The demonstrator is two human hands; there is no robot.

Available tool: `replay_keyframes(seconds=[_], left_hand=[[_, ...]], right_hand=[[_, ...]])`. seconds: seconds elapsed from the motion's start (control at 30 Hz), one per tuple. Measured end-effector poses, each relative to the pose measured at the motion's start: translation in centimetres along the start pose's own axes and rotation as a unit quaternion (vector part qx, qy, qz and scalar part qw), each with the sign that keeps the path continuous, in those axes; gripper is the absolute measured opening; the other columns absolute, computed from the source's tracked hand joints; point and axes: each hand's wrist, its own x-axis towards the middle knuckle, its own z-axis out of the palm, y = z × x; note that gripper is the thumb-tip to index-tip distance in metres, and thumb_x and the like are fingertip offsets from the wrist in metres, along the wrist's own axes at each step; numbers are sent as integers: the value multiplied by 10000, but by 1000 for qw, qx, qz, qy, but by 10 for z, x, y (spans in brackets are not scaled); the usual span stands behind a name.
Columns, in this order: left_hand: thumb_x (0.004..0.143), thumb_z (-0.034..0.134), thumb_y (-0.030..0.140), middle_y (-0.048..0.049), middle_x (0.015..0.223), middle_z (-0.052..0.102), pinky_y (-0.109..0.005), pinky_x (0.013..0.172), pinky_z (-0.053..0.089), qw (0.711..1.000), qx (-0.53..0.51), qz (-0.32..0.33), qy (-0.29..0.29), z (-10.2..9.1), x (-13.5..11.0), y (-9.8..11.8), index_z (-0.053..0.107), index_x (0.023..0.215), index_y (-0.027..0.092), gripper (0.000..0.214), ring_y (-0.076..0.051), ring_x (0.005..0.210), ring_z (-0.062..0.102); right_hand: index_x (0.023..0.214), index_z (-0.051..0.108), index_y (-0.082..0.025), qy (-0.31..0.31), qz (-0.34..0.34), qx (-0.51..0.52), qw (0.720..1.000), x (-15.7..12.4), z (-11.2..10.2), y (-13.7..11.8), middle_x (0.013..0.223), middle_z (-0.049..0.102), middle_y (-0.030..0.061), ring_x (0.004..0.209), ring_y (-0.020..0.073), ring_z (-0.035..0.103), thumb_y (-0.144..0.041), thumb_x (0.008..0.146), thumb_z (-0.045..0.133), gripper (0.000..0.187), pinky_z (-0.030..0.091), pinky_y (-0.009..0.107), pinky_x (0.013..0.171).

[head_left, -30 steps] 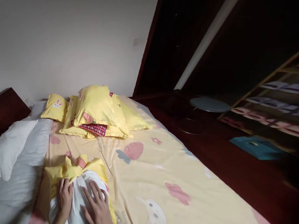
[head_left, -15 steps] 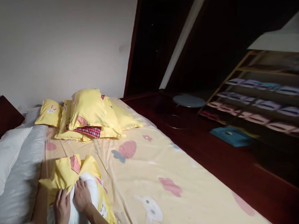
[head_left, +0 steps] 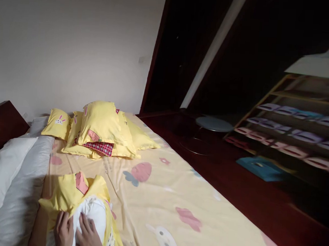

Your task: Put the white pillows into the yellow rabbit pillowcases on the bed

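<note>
A yellow pillowcase (head_left: 65, 193) with a pink carrot patch lies at the near left of the bed, its mouth turned toward me. A white pillow insert (head_left: 94, 211) is partly inside it, its near portion bulging out. My left hand (head_left: 64, 230) is closed, fingers curled over the left edge of the pillowcase opening. Beside it my right hand (head_left: 88, 233) rests on the white insert, fingers slightly apart and pressing its surface. My right thumb shows only in part.
Several stuffed yellow pillows (head_left: 100, 122) are piled near the wall. At the left are a white pillow (head_left: 5, 169), grey bedding (head_left: 28, 189) and a dark headboard (head_left: 5, 128). Beyond the patterned bedsheet (head_left: 154, 200) stand a round stool (head_left: 214, 123), a blue box (head_left: 262, 168) and a slipper rack (head_left: 280, 95).
My right hand has drawn back toward me across the white insert. My left hand stays at the pillowcase edge, slightly lower. The view has tilted and shifted a little.
</note>
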Motion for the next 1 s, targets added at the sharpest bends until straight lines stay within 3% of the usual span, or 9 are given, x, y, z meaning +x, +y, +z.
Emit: replay_keyframes(seconds=[0.1, 0.17, 0.3, 0.4, 0.47, 0.53, 0.63, 0.77, 1.0], left_hand=[[934, 488, 330, -124, 854, 746, -274, 692, 547, 999, 25, 45, 15, 1, -14, 7, 731, 819, 195, 301, -195, 772, 709], [924, 510, 311, -112, 838, 752, -269, 696, 541, 996, 51, 70, 17, -2, -19, 1, 735, 780, 206, 288, -190, 761, 711], [931, 487, 344, -90, 856, 764, -269, 675, 536, 986, 126, 106, 29, -17, -16, -27, 747, 802, 223, 315, -190, 766, 714], [939, 450, 352, -82, 861, 761, -280, 628, 532, 980, 162, 108, 33, -30, -14, -43, 737, 813, 232, 336, -193, 746, 708], [926, 469, 309, -72, 846, 751, -281, 637, 533, 986, 136, 99, 20, -34, -17, -45, 722, 832, 238, 279, -188, 742, 700], [898, 507, 283, -68, 845, 740, -285, 669, 539, 992, 81, 97, -1, -33, -26, -39, 704, 882, 244, 202, -190, 766, 695], [825, 585, 424, -107, 924, 719, -366, 764, 551, 997, 29, 60, -29, -26, -42, -23, 677, 987, 231, 268, -257, 885, 680], [673, 665, 630, -148, 921, 674, -448, 786, 519, 995, 75, -19, -58, -17, -55, -3, 656, 956, 199, 516, -330, 913, 637], [783, 577, 210, -24, 758, 645, -249, 622, 483, 995, 64, -37, -68, -17, -45, -15, 599, 867, 236, 91, -181, 743, 646]], right_hand=[[1346, 547, -216, -23, 132, 61, 989, 36, -8, -2, 1364, 586, 157, 1257, 346, 509, -304, 899, 528, 456, 325, 549, 1076], [1351, 550, -235, -27, 178, 93, 979, 40, -18, -1, 1364, 587, 138, 1268, 338, 500, -277, 913, 486, 445, 310, 557, 1086], [1384, 520, -254, -44, 80, 180, 979, -3, -35, 15, 1521, 431, 155, 1389, 371, 387, -444, 883, 520, 536, 304, 581, 1097], [1264, 623, -276, 57, 118, 255, 958, -31, -53, 53, 1330, 622, 149, 1231, 328, 562, -442, 925, 425, 426, 414, 541, 1024], [1191, 658, -254, 156, 231, 276, 920, -28, -67, 84, 1224, 677, 156, 1135, 317, 614, -437, 929, 396, 413, 459, 529, 979], [1191, 649, -216, 188, 294, 285, 893, -10, -76, 108, 1220, 676, 166, 1114, 322, 624, -456, 888, 440, 439, 482, 530, 954], [1194, 640, -192, 139, 260, 318, 901, 24, -75, 118, 1073, 735, 121, 957, 268, 685, -386, 813, 496, 451, 552, 425, 826], [1009, 680, -178, 91, 200, 330, 918, 47, -63, 100, 840, 735, 41, 730, 190, 665, -279, 740, 520, 329, 522, 277, 627], [752, 586, -189, 136, 186, 206, 951, 18, -66, 90, 759, 637, 66, 693, 201, 571, -209, 776, 470, 120, 440, 309, 654]])
